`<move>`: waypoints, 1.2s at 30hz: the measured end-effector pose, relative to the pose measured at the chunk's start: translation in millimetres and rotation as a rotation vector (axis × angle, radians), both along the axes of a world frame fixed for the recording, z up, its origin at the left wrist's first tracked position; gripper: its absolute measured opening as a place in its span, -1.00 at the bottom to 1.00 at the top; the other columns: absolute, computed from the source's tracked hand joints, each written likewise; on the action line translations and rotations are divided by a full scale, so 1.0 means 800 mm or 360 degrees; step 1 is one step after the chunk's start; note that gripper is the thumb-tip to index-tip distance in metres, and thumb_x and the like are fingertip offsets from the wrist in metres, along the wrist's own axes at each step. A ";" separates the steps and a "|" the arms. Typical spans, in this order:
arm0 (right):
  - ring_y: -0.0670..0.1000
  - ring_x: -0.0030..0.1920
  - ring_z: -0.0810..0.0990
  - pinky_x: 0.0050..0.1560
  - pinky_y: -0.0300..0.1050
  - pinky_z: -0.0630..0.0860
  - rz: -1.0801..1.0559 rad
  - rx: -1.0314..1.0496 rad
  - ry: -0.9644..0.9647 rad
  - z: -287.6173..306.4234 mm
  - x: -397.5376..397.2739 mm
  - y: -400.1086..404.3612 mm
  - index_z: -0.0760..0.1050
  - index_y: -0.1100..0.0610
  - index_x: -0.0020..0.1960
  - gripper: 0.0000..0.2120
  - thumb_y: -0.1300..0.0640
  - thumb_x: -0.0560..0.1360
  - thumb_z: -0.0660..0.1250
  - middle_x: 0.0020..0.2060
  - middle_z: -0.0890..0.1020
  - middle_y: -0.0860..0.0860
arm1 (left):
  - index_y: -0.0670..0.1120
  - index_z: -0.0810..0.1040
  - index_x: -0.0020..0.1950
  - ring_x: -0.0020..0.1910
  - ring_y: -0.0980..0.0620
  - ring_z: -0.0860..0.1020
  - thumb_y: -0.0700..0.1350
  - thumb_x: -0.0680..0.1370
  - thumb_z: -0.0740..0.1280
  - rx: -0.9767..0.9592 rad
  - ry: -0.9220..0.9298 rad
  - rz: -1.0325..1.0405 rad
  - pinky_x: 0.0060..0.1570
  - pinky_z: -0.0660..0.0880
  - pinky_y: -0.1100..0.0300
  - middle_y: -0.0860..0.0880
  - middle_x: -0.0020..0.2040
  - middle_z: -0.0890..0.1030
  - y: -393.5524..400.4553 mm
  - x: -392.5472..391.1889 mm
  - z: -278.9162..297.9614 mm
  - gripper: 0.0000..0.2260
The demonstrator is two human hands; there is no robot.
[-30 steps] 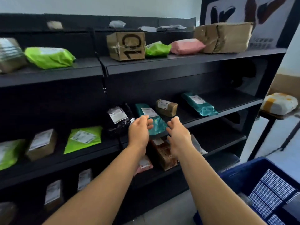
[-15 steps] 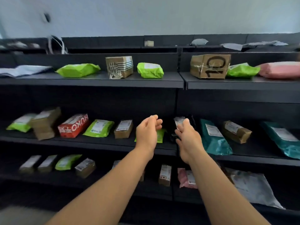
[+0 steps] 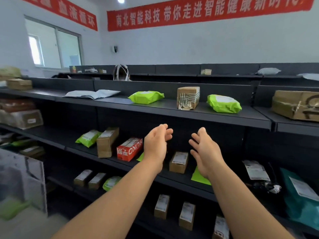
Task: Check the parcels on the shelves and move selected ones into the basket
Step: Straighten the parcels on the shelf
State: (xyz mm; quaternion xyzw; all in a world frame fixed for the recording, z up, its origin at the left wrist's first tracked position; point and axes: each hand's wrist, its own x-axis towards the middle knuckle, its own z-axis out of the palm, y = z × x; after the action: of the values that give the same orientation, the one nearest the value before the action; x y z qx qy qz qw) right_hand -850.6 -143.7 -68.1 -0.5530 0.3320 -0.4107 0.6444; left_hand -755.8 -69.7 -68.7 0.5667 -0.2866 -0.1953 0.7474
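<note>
Cardboard and plastic parcels line the black shelves [image 3: 172,109]; both hands, left [image 3: 156,145] and right [image 3: 205,152], hover empty with fingers loosely apart. Likely candidate: the small box [image 3: 178,162] at 6 o'clock between them. Best read its label first; the basket is out of view.

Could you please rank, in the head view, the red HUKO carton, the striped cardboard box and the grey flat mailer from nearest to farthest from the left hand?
From the left hand:
1. Red HUKO carton, middle shelf, just left.
2. Striped cardboard box, top shelf, up right.
3. Grey flat mailer, top shelf, far left.
</note>
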 end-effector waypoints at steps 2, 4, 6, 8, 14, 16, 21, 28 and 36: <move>-0.06 0.16 0.47 0.34 0.02 0.36 0.0014 -0.0026 0.0000 0.007 0.034 0.005 0.30 0.12 0.46 -0.55 -0.05 0.64 0.05 0.36 0.46 -0.02 | 0.04 0.55 0.05 0.05 0.09 0.60 -0.03 0.63 0.15 -0.0039 -0.0013 0.0030 0.21 0.44 0.09 0.03 0.04 0.65 0.008 0.037 0.008 -0.82; -0.06 0.16 0.47 0.32 0.01 0.37 0.0022 -0.0037 0.0002 0.014 0.072 0.011 0.29 0.11 0.48 -0.54 -0.06 0.64 0.05 0.36 0.46 -0.02 | 0.03 0.55 0.07 0.06 0.08 0.60 -0.03 0.62 0.16 -0.0065 -0.0018 0.0052 0.17 0.45 0.11 0.02 0.04 0.65 0.015 0.074 0.014 -0.81; -0.06 0.16 0.47 0.31 0.00 0.38 0.0030 -0.0048 -0.0009 0.019 0.110 0.017 0.28 0.11 0.48 -0.53 -0.07 0.64 0.05 0.35 0.46 -0.03 | 0.04 0.56 0.05 0.05 0.08 0.61 -0.03 0.62 0.16 -0.0092 -0.0020 0.0071 0.12 0.46 0.14 0.01 0.04 0.66 0.021 0.112 0.020 -0.81; -0.05 0.16 0.48 0.31 0.01 0.39 0.0043 -0.0061 -0.0013 0.026 0.148 0.022 0.28 0.10 0.48 -0.54 -0.07 0.64 0.06 0.33 0.47 -0.04 | 0.05 0.56 -0.02 0.03 0.08 0.61 -0.03 0.62 0.17 -0.0111 -0.0020 0.0082 0.10 0.46 0.15 0.01 0.03 0.66 0.027 0.148 0.028 -0.83; -0.02 0.13 0.50 0.28 0.01 0.41 -0.0010 -0.0147 -0.0045 0.049 0.244 0.022 0.41 0.05 0.30 -0.65 -0.09 0.62 0.08 0.04 0.50 -0.08 | 0.06 0.56 -0.03 0.01 0.10 0.62 -0.03 0.60 0.20 -0.0127 -0.0050 0.0079 0.19 0.47 0.10 0.04 -0.01 0.67 0.033 0.248 0.047 -0.85; 0.00 0.14 0.51 0.30 0.05 0.42 -0.0059 -0.0171 -0.0038 0.057 0.265 0.014 0.43 -0.01 0.07 -0.78 -0.09 0.61 0.09 -0.03 0.50 -0.08 | 0.05 0.56 -0.03 0.02 0.09 0.62 -0.03 0.60 0.20 -0.0131 -0.0047 0.0064 0.16 0.47 0.11 0.04 -0.01 0.67 0.029 0.274 0.049 -0.86; 0.10 0.24 0.50 0.35 0.11 0.39 -0.0139 -0.0247 -0.0025 0.083 0.301 -0.010 0.39 -0.05 -0.12 -0.78 -0.13 0.61 0.10 0.03 0.56 -0.03 | 0.08 0.52 -0.05 0.05 0.07 0.60 -0.04 0.60 0.18 -0.0127 -0.0066 0.0019 0.12 0.47 0.13 0.04 0.04 0.63 0.004 0.329 0.056 -0.87; 0.24 0.08 0.53 0.15 0.17 0.45 -0.0241 -0.0493 0.0105 0.107 0.348 -0.074 0.33 0.34 0.31 -0.51 -0.04 0.58 0.16 0.13 0.53 0.29 | 0.09 0.23 0.50 0.29 0.11 0.40 0.06 0.61 0.15 0.0029 -0.0447 -0.0080 0.18 0.26 0.19 0.21 0.14 0.45 -0.059 0.396 0.074 -0.56; 0.15 -0.11 0.38 0.10 0.11 0.45 -0.0316 -0.0467 0.0224 0.126 0.394 -0.173 0.43 0.38 0.16 -0.52 -0.05 0.52 0.24 -0.09 0.34 0.06 | -0.12 0.16 0.52 0.29 -0.11 0.37 0.07 0.59 0.13 0.0226 -0.0500 -0.0071 0.27 0.26 0.03 -0.07 0.26 0.47 -0.160 0.458 0.111 -0.46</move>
State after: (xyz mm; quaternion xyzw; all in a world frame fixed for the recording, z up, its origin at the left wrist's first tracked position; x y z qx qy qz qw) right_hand -535.1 -281.8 32.4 -0.6330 0.3658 -0.4764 0.4884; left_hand -389.5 -197.8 20.0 0.6350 -0.3980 -0.1405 0.6470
